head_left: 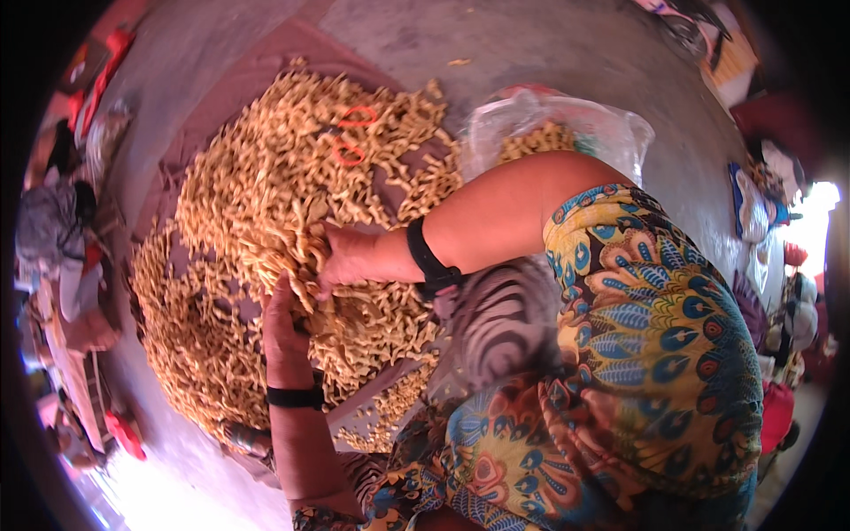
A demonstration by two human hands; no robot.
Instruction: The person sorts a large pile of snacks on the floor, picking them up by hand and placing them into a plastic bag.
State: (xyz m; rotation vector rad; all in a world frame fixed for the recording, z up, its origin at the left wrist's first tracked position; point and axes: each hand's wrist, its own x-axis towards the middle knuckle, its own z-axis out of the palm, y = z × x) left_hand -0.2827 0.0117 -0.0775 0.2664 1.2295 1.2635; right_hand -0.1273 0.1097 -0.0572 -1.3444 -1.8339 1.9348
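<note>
A wide, loose heap of tan, knobbly, finger-like root pieces (257, 168) covers a dark cloth. Over the middle of it, my two hands come close together with a clump of the pieces between them. My right hand (343, 255) reaches in from the right and curls against the clump. From below, my left hand (285, 317) closes on its near side, with the fingers partly hidden among the pieces. Two orange-red loops, which look like scissor handles (351, 154), lie on the heap beyond my hands.
A clear plastic bag (487, 133) with more pieces inside stands at the heap's far right. The dark reddish cloth (297, 44) shows past the heap on the grey floor (416, 35). Wooden furniture and bundles line the left; assorted belongings crowd the right edge.
</note>
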